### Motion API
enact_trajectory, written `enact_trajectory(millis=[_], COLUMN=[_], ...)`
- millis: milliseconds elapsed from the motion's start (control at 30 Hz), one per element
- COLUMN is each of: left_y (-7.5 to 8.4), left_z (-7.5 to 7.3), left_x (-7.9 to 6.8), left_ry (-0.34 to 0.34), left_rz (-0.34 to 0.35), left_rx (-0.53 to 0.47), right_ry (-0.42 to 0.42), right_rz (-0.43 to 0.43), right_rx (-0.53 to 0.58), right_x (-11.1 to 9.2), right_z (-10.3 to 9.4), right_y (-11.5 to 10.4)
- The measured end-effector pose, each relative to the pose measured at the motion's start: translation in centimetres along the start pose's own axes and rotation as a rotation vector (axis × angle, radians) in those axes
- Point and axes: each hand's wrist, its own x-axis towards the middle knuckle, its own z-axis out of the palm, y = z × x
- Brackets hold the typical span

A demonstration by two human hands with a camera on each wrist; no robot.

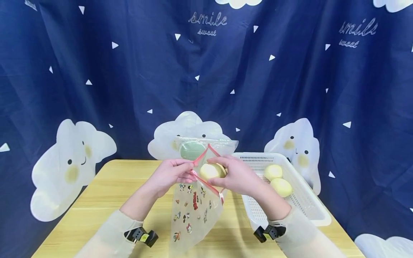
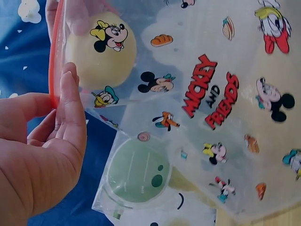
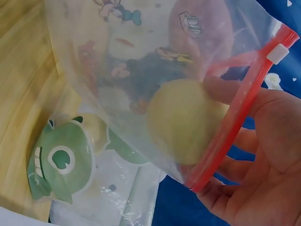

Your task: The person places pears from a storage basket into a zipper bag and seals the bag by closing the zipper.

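Observation:
My left hand (image 1: 171, 175) pinches the red zip edge of a clear plastic zip bag (image 1: 193, 225) printed with small cartoon figures. The bag's mouth gapes between both hands and its body hangs down over the table. A pale yellow round fruit (image 1: 210, 172) sits inside the mouth, held by the fingers of my right hand (image 1: 238, 177). Through the film in the left wrist view, the fruit (image 2: 108, 66) shows just inside the zip. In the right wrist view, a white slider (image 3: 277, 53) is near one end of the red zip.
To the right, a white perforated plastic basket (image 1: 322, 216) holds two more pale yellow fruits (image 1: 281, 187). Behind the zip bag is another clear bag with a green print (image 1: 192, 149). A wooden table (image 1: 129, 172) lies below, with a dark blue cloud-patterned curtain (image 1: 129, 71) behind it.

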Motion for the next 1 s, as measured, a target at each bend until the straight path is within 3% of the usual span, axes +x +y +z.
enact_trajectory(millis=[167, 300, 533, 1000], left_y=[0.6, 1.0, 0.8, -0.1], left_z=[0.2, 0.4, -0.1, -1.6], left_x=[0.1, 0.2, -0.1, -1.0], left_ry=[0.009, 0.013, 0.040, 0.039], left_rz=[0.027, 0.050, 0.048, 0.016], left_rx=[-0.021, -0.051, -0.047, -0.060], right_ry=[0.037, 0.116, 0.219, 0.150], right_rz=[-0.009, -0.014, 0.064, 0.256], right_rx=[0.078, 0.147, 0.140, -0.004], right_x=[-0.1, -0.3, -0.7, 0.0], right_z=[-0.4, -1.2, -2.9, -3.4], right_y=[-0.1, 0.5, 3.7, 12.9])
